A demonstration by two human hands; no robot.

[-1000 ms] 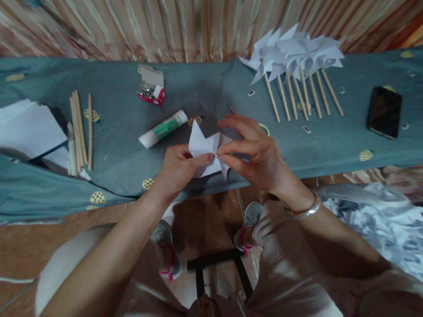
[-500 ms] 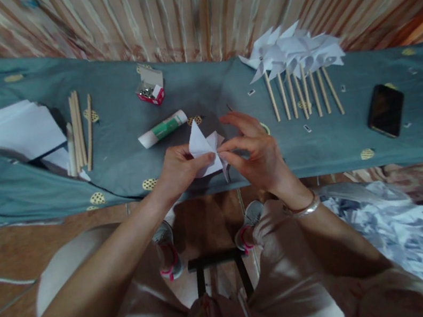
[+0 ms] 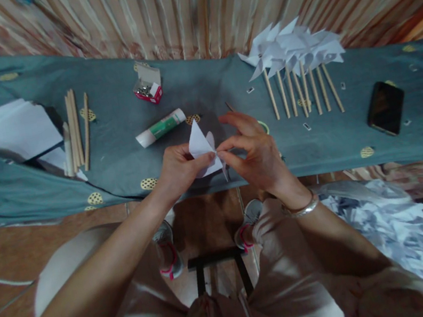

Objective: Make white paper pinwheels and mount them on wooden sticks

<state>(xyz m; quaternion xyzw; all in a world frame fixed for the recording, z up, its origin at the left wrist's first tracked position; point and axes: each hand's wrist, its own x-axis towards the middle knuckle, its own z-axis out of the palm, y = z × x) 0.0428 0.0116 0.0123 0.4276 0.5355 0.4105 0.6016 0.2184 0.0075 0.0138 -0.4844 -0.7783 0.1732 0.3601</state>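
A white paper pinwheel (image 3: 200, 147) with folded, pointed blades is held above the table's front half. My left hand (image 3: 180, 168) grips it from the left, thumb on top of the paper and fingers underneath. At the pinwheel's centre, the thumb and index finger of my right hand (image 3: 253, 150) are pinched together; any small piece between them is too tiny to make out. The other right fingers are raised and bent. Beyond my hands lie a white glue stick with a green label (image 3: 161, 127) and an opened small red box (image 3: 148, 89) of shiny metal pieces.
Finished pinwheels on sticks (image 3: 295, 52) lie at the back right, near a dark phone (image 3: 385, 107). To the left are white paper sheets (image 3: 12, 129) and several wooden sticks (image 3: 76, 130). A bag of white paper pieces (image 3: 394, 230) sits below the table's right side.
Both hands keep nearly the same hold on the pinwheel. Its right-hand blade looks slightly shifted at the centre, and the camera view has moved a little.
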